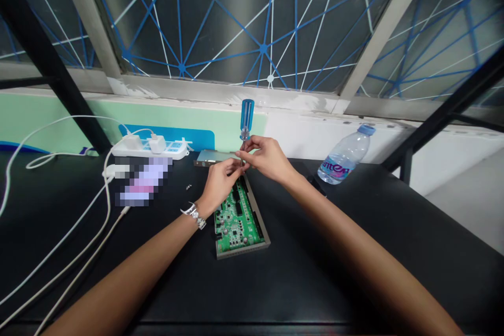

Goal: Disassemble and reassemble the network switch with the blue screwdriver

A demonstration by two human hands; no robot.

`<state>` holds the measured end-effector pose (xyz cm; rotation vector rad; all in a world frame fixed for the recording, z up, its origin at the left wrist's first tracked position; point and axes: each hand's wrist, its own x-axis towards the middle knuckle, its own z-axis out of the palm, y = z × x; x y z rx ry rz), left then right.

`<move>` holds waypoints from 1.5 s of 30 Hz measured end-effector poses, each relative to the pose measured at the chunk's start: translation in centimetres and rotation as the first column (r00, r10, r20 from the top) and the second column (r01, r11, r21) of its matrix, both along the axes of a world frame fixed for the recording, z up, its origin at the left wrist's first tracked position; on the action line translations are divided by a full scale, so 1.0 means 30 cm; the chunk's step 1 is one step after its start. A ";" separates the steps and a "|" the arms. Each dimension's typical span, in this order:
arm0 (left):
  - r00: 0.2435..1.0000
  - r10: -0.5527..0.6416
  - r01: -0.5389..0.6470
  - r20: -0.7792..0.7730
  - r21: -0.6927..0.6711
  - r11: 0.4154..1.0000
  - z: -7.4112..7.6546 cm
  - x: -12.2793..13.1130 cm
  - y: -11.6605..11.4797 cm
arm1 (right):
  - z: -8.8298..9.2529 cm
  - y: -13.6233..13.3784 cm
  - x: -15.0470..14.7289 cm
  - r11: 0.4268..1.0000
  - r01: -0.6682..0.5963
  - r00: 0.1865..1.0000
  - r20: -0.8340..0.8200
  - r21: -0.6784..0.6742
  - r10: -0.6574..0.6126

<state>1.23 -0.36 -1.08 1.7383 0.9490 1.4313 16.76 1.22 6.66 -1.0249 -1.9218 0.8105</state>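
Note:
A screwdriver (247,115) with a clear blue handle stands almost upright, handle up. My right hand (270,157) pinches its metal shaft just below the handle, fingers closed. My left hand (220,181), wearing a metal-band watch (193,214) at the wrist, has thumb and fingers pressed together at the shaft's lower end; what they pinch there is hidden. Beneath both hands lies a green circuit board (238,220) in a grey metal tray-like housing (242,252). The fingers of my left hand cover the board's far end and the screwdriver's tip.
Behind the hands lies a flat metal cover (212,156). Small metal bits (188,187) rest left of the board. A white power strip (149,148), white cables (108,210) and a blurred-out phone-like object (145,181) occupy the left. A water bottle (346,156) leans at right.

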 end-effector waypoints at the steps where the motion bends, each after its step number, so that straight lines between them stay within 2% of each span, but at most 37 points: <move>1: 1.000 -0.023 0.023 0.003 -0.009 1.000 0.000 -0.002 0.001 | 0.005 -0.002 0.002 0.999 -0.034 0.999 -0.006 -0.038 0.034; 4: 0.996 -0.094 0.093 -0.011 -0.013 0.996 0.000 -0.010 0.003 | 0.027 -0.011 0.010 0.974 -0.148 0.989 -0.028 -0.173 0.145; 7: 0.990 -0.124 0.125 -0.063 0.009 0.992 0.005 -0.015 0.002 | 0.042 -0.014 0.017 0.960 -0.173 0.984 -0.007 -0.222 0.176; 17: 0.999 0.030 -0.027 -0.042 0.051 0.998 0.018 0.001 -0.014 | 0.003 0.005 0.004 0.998 -0.041 0.999 -0.011 -0.052 0.040; 21: 0.998 0.057 -0.056 -0.025 0.049 0.997 0.018 0.008 -0.012 | -0.015 0.004 -0.014 0.998 0.060 0.998 0.006 0.022 -0.060; 24: 0.999 0.043 -0.043 -0.009 0.013 0.999 0.009 0.008 0.000 | -0.017 0.004 -0.021 0.996 0.084 0.996 0.003 0.029 -0.084; 29: 0.995 -0.100 0.101 0.021 -0.035 0.994 -0.005 -0.011 0.021 | 0.025 -0.007 -0.003 0.984 -0.092 0.995 -0.044 -0.151 0.087; 33: 0.984 -0.160 0.159 -0.081 -0.014 0.987 0.004 -0.025 0.021 | 0.056 -0.016 0.014 0.959 -0.160 0.987 -0.019 -0.233 0.160; 38: 0.987 -0.110 0.113 -0.116 0.022 0.993 0.011 -0.013 0.004 | 0.039 -0.008 0.014 0.982 -0.115 0.993 -0.036 -0.152 0.111; 45: 0.988 0.120 -0.115 -0.098 0.059 0.992 0.004 -0.002 -0.008 | -0.005 0.006 -0.009 1.000 0.020 0.998 -0.058 0.004 -0.020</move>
